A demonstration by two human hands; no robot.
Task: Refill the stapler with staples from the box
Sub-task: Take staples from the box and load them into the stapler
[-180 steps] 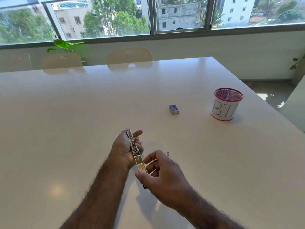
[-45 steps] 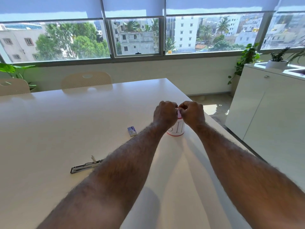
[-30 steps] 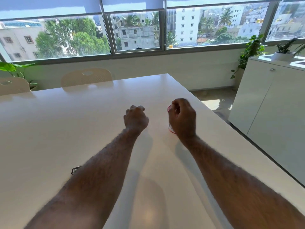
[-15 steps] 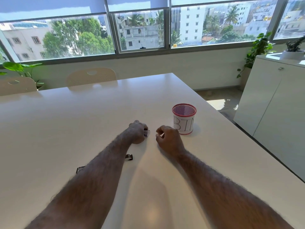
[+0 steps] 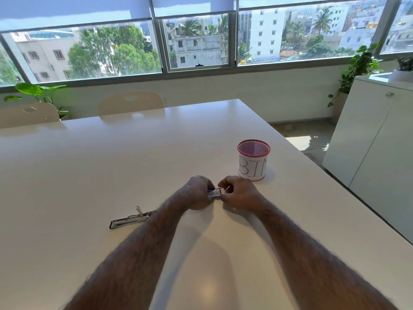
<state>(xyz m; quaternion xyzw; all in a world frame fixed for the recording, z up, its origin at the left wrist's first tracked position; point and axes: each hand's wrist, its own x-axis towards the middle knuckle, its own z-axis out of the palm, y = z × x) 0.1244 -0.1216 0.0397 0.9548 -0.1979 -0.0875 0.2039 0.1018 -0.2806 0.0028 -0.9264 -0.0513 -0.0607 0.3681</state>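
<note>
I am gripping the small blue staple box (image 5: 213,193) between my left hand (image 5: 199,193) and right hand (image 5: 238,193), both grips closed on it. The open silver metal stapler (image 5: 131,219) is lying on the white desk (image 5: 111,164), left of my left forearm.

The table (image 5: 93,175) is plain glossy white, without pattern. On it the mesh cup (image 5: 253,161) has a red rim and red base, a pinkish mesh inside, and a white paper band lettered "BIN" in thin dark strokes. Near the cup, on its left, the staple box (image 5: 214,193) between the two hands shows blue-purple with a pale inner tray. Further left of the cup, the stapler (image 5: 130,219) is silver metal with dark edges.
</note>
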